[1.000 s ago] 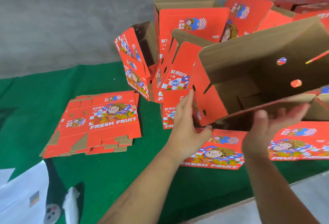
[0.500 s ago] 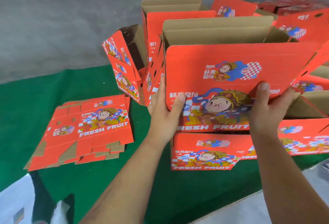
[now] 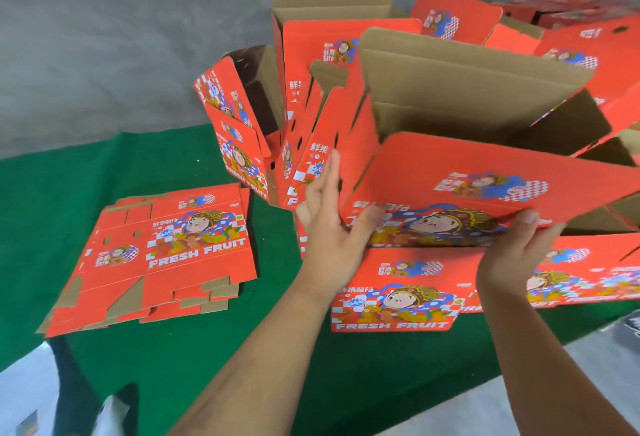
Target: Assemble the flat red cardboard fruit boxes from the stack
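An opened red cardboard box (image 3: 460,172) hangs tilted above the tabletop (image 3: 214,359), its open top turned toward the camera so the plain brown corrugated inside shows; the outer faces are glossy red with a cartoon figure and a blue-and-white checker pattern. The left hand (image 3: 329,227) lies along the box's left corner, fingers straight and pointing up against the side panel, thumb pressed onto the printed front panel — a flat, bracing hold rather than a curled one. The right hand (image 3: 516,248) grips the lower edge of that front panel, thumb on the red face, fingers tucked beneath and out of sight.

Just under the held box sits a low red box (image 3: 394,297) marked FRESH FRUIT, resting on the green felt-like cloth that covers the tabletop; more red cardboard stretches off to its right. To the left, well apart from the hands, lies the stack of flat boxes (image 3: 156,255) — thin die-cut sheets, slightly fanned, with brown flap edges poking out along the near side. Behind the held box stand several assembled boxes (image 3: 311,65), upright or leaning on one another, some with flaps raised and round vent holes punched in their sides. A rough grey wall (image 3: 104,37) rises behind the tabletop; a white fabric shape shows at the lower left corner, too cropped to identify.
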